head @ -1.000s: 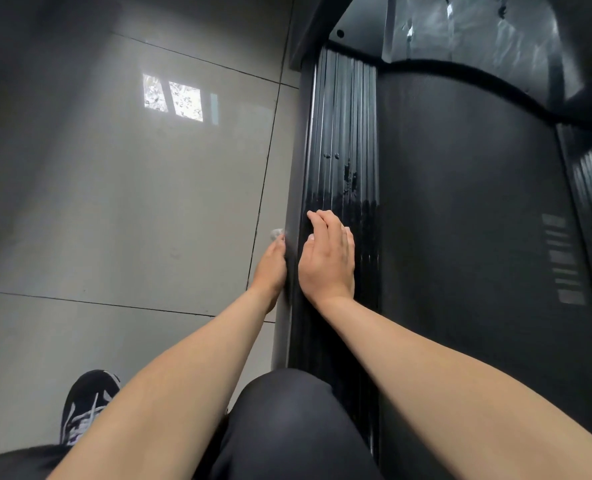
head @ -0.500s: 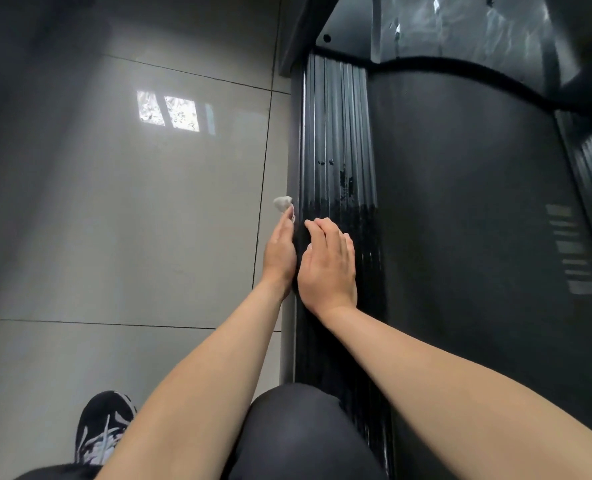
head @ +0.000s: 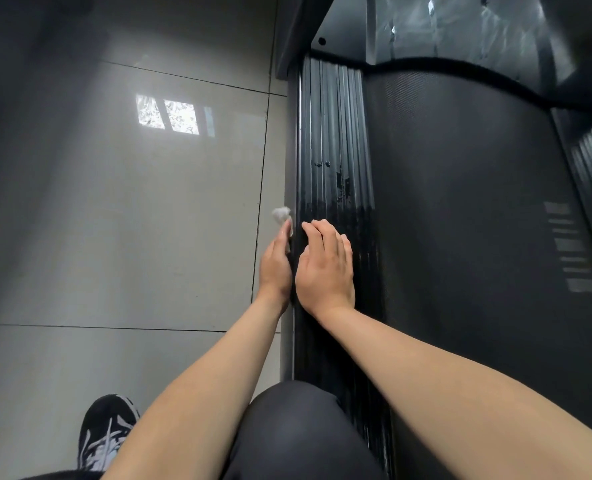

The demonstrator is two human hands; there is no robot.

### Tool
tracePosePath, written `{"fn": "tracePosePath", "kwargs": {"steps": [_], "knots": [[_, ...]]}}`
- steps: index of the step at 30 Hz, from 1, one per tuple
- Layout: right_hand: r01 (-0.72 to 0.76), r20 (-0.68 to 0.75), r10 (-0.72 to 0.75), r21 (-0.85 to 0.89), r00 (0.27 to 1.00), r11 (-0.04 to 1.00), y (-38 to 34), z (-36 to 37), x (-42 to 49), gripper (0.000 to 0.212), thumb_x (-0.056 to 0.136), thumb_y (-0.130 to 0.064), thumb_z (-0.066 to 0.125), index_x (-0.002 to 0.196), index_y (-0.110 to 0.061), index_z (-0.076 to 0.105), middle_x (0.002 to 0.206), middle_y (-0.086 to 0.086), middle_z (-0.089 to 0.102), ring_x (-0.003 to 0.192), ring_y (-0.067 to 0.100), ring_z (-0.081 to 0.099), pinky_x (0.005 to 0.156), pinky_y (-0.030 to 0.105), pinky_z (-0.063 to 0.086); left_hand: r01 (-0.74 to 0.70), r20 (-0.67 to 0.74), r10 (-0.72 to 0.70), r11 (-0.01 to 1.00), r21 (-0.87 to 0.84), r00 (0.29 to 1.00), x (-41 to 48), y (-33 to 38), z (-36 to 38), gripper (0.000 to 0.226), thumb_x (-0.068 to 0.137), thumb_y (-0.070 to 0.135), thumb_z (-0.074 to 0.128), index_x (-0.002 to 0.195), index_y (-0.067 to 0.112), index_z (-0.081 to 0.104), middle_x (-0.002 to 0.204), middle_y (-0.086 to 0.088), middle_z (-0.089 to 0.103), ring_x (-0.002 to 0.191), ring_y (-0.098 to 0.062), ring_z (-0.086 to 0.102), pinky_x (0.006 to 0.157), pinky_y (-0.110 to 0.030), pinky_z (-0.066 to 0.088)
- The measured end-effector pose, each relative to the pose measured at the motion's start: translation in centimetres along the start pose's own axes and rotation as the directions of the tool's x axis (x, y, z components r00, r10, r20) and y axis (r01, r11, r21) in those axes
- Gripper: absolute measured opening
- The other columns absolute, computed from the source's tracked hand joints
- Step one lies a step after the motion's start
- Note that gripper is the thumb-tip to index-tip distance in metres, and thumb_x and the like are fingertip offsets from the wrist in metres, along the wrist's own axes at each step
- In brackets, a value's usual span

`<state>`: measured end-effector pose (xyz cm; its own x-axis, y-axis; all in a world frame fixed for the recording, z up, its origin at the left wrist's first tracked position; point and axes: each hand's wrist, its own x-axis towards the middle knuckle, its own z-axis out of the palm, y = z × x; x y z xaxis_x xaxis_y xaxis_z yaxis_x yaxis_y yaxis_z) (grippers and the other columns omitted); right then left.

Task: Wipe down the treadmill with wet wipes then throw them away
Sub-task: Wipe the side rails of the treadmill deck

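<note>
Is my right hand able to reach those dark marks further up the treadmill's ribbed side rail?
Probably yes. The right hand lies flat on the side rail, and the dark marks sit further up the same rail with only bare ribs between; nothing blocks a slide forward.

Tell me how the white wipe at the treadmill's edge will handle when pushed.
The wipe looks crumpled, so probably floppy and light. Under the left hand it likely slides along the glossy side rail, though it may bunch further.
</note>
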<state>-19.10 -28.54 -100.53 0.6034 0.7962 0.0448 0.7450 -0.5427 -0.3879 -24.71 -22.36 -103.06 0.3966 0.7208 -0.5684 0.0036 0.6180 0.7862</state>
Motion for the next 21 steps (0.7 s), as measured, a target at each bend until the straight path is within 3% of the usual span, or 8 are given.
{"fn": "tracePosePath", "kwargs": {"steps": [4, 6, 11, 13, 15, 18, 19, 21], "knots": [[0.001, -0.005, -0.001, 0.020, 1.000, 1.000, 0.0, -0.2, 0.0, 0.049, 0.099, -0.018, 0.035, 0.146, -0.016, 0.046, 0.152, 0.000, 0.041, 0.148, 0.014, 0.026, 0.127, 0.040, 0.006, -0.197, 0.055, 0.191, 0.971, 0.139, 0.980, 0.3, 0.0, 0.0, 0.039, 0.110, 0.027, 0.037, 0.143, 0.021, 0.057, 0.145, 0.011, 0.056, 0.134, 0.003, 0.048, 0.111, -0.016, 0.037], [-0.004, -0.014, 0.004, 0.026, 1.000, 1.000, -0.1, -0.3, 0.0, 0.053, 0.097, -0.023, 0.028, 0.146, -0.016, 0.047, 0.151, 0.000, 0.042, 0.148, 0.014, 0.027, 0.126, 0.039, 0.006, -0.215, 0.089, 0.200, 0.956, 0.202, 0.976, 0.2, -0.9, -0.5, 0.041, 0.111, 0.028, 0.033, 0.148, 0.022, 0.050, 0.151, 0.012, 0.049, 0.139, 0.002, 0.042, 0.114, -0.015, 0.032], [0.007, -0.029, -0.006, 0.035, 1.000, 0.999, -0.1, -0.4, 0.0, 0.059, 0.095, -0.028, 0.019, 0.144, -0.015, 0.049, 0.149, -0.001, 0.045, 0.146, 0.015, 0.031, 0.126, 0.038, 0.007, 0.124, 0.045, -0.141, 0.955, 0.270, 0.989, 0.7, -2.7, -2.3, 0.053, 0.104, 0.059, 0.034, 0.143, 0.030, 0.056, 0.146, 0.002, 0.056, 0.133, -0.012, 0.051, 0.116, -0.036, 0.038], [0.010, -0.025, -0.009, 0.035, 1.000, 0.999, 0.0, -0.4, -0.1, 0.058, 0.096, -0.028, 0.020, 0.144, -0.015, 0.049, 0.149, -0.001, 0.045, 0.146, 0.015, 0.031, 0.126, 0.037, 0.006, 0.179, 0.039, -0.194, 0.952, 0.247, 0.980, 0.4, -2.4, -2.6, 0.054, 0.103, 0.062, 0.035, 0.133, 0.028, 0.063, 0.143, -0.004, 0.060, 0.131, -0.020, 0.055, 0.114, -0.039, 0.041], [0.006, -0.016, -0.005, 0.034, 1.000, 0.999, 0.0, -0.4, -0.1, 0.053, 0.098, -0.024, 0.026, 0.145, -0.015, 0.048, 0.149, -0.001, 0.044, 0.146, 0.015, 0.030, 0.126, 0.036, 0.004, 0.090, 0.056, -0.098, 0.988, 0.122, 0.994, -0.3, -1.1, -1.8, 0.045, 0.108, 0.051, 0.034, 0.138, 0.030, 0.060, 0.149, 0.001, 0.054, 0.138, -0.015, 0.049, 0.116, -0.035, 0.037], [-0.010, 0.006, 0.010, 0.039, 1.000, 0.999, 0.0, -0.4, 0.1, 0.050, 0.100, -0.017, 0.036, 0.150, -0.015, 0.041, 0.153, -0.002, 0.040, 0.147, 0.013, 0.026, 0.125, 0.033, 0.001, -0.154, 0.079, 0.152, 0.988, 0.019, 0.985, -0.6, 1.6, 0.1, 0.041, 0.111, 0.037, 0.031, 0.147, 0.030, 0.051, 0.145, 0.022, 0.050, 0.127, 0.015, 0.046, 0.110, -0.010, 0.033], [-0.019, 0.007, 0.019, 0.037, 1.000, 0.999, 0.0, -0.3, 0.1, 0.051, 0.101, -0.016, 0.038, 0.152, -0.015, 0.038, 0.155, -0.001, 0.037, 0.148, 0.012, 0.024, 0.125, 0.032, 0.000, -0.207, 0.097, 0.202, 0.977, 0.047, 0.975, -0.7, 2.3, 0.6, 0.040, 0.111, 0.036, 0.032, 0.145, 0.031, 0.053, 0.144, 0.020, 0.051, 0.125, 0.018, 0.046, 0.105, -0.006, 0.034], [-0.033, 0.007, 0.033, 0.041, 0.999, 0.999, 0.2, -0.1, 0.1, 0.053, 0.102, -0.019, 0.041, 0.155, -0.016, 0.032, 0.157, -0.001, 0.032, 0.149, 0.012, 0.020, 0.126, 0.031, 0.000, -0.308, 0.166, 0.284, 0.941, 0.143, 0.944, -0.7, 2.7, 1.1, 0.038, 0.107, 0.039, 0.034, 0.137, 0.039, 0.058, 0.145, 0.017, 0.052, 0.131, 0.011, 0.046, 0.106, -0.012, 0.035]]}}
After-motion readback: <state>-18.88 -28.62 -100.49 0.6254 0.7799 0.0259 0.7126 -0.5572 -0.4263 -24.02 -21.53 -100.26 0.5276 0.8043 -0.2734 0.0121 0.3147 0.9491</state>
